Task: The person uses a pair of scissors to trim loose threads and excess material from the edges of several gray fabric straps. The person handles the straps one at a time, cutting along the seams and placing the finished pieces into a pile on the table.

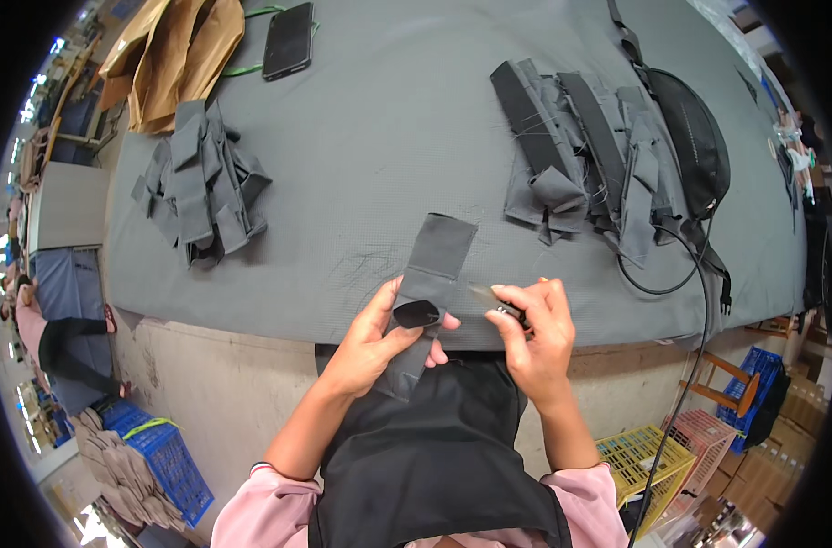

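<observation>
My left hand (pixel 372 340) is closed around a grey fabric strip (pixel 442 245), which stands up above the fingers and hangs below them. A black oval fold or patch (pixel 418 314) shows on the strip beside my thumb. In my right hand (pixel 542 336), just right of the strip and apart from it, are small thread snips (pixel 511 314), their tips blurred and pointing toward the fabric. Thumb and fingers are closed on them. Loose thread clippings (pixel 366 269) lie on the grey table cover (pixel 370 155) left of the strip.
Grey strips (pixel 201 187) are heaped on the left, with another pile (pixel 585 155) on the right. Behind are a brown paper bag (pixel 183 59) and a phone (pixel 288 41). A black pouch (pixel 690 137) and a cable (pixel 704 315) lie right. Crates (pixel 649 457) stand below; a person (pixel 64 338) is far left.
</observation>
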Available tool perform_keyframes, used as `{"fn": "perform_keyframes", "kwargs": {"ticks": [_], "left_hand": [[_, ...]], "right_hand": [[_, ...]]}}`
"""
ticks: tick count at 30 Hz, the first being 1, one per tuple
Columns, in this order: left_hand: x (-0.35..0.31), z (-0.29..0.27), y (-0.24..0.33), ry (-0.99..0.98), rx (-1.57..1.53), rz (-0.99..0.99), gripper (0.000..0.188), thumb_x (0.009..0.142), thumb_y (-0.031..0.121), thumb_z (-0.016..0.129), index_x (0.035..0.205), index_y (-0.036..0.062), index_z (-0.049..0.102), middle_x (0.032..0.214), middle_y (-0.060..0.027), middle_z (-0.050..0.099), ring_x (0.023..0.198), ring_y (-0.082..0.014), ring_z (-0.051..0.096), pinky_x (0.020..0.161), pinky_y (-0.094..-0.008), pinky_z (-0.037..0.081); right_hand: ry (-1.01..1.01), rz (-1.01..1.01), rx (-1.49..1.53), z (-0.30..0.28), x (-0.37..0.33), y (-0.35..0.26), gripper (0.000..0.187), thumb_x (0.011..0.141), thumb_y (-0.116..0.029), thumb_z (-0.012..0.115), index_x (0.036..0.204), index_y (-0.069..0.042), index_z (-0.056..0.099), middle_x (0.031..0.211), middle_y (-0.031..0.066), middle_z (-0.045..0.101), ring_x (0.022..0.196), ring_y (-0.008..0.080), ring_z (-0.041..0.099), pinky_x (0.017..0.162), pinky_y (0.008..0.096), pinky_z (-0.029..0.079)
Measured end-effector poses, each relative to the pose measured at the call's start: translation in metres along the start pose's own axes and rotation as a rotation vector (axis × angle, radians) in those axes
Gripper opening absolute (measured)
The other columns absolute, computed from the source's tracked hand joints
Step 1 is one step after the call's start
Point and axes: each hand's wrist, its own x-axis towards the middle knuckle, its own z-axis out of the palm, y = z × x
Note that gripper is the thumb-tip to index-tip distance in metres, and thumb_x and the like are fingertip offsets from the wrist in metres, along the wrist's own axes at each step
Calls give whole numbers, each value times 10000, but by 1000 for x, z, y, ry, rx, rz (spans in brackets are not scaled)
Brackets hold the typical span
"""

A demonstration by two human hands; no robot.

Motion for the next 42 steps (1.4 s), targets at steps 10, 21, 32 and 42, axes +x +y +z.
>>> {"fn": "perform_keyframes", "kwargs": {"ticks": [10,21,32,42], "left_hand": [[-3,2,-2,-19,-115,23,503,926,149,548,1351,32,305,1098,-213,594,778,-237,649,688,-340,539],[-7,8,-3,-44,-50,33,529,923,134,545,1382,35,303,1110,-192,587,798,-220,639,708,-330,529],[-7,11,-6,-3,-59,39,528,904,151,585,1344,30,318,1079,-218,600,785,-254,652,710,-366,548],[-11,12,-12,24,131,95,559,930,39,501,1422,14,237,1105,-104,539,824,-156,607,725,-286,501]], "right_hand": [[29,-148,-121,7,4,-4,316,672,-64,749,972,-64,653,775,43,535,598,187,517,521,308,404],[91,-234,-200,17,0,-1,312,675,-61,740,976,-76,659,733,30,536,559,181,479,480,287,364],[116,-53,35,14,-10,1,250,701,-25,739,940,-50,668,751,42,527,542,157,504,627,297,463],[111,-233,-87,28,-3,-3,340,655,-2,711,983,-68,653,765,31,534,605,176,529,550,304,426]]}}
